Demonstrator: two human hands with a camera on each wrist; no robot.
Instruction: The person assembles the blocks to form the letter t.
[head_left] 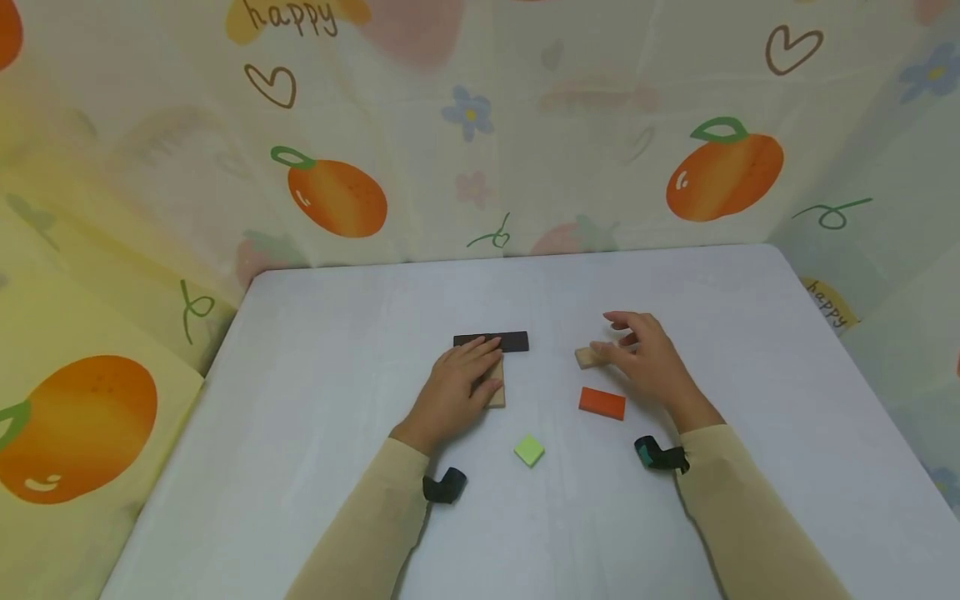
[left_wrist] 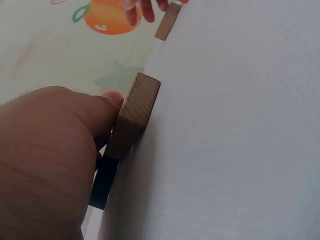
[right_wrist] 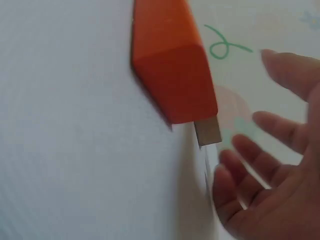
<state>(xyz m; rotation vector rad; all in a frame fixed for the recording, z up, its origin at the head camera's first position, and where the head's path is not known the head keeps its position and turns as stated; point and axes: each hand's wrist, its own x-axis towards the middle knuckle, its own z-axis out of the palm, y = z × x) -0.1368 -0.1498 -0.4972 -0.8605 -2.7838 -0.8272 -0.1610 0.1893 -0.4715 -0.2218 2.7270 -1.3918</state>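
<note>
My left hand rests over two blocks lying flat on the table. Its fingertips touch a long black block, and its thumb lies on a plain wooden block whose end meets the black one. My hand covers part of both. Above a smaller wooden block hovers my right hand, thumb and fingers spread. In the right wrist view, nothing is between those fingers, and the small wooden block shows beyond an orange block. That orange block lies just nearer than my right hand.
A light green square block lies on the white table between my forearms. Black wrist cameras sit at both cuffs. Behind the table's far edge hangs a printed cloth with oranges and hearts.
</note>
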